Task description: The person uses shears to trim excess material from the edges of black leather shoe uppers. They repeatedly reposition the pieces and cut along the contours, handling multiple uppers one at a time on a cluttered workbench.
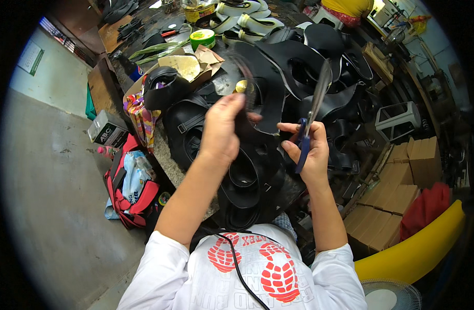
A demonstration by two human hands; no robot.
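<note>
My left hand (221, 126) grips a black shoe-upper piece (250, 103), held up over the worktable and blurred by motion. My right hand (308, 150) holds blue-handled scissors (312, 111), blades pointing up and away, just right of the piece. Beneath both hands lies a heap of black cut leather uppers (247, 181), spreading across the stone-topped table (171, 164). The two hands are close together, a few centimetres apart.
A green round tin (202, 37) and white sole pieces (245, 15) sit at the table's far end. An open cardboard box (188, 64) lies left of the pile. A red bag (128, 186) rests on the floor at left. Cardboard boxes (397, 191) and a yellow curved object (417, 248) stand at right.
</note>
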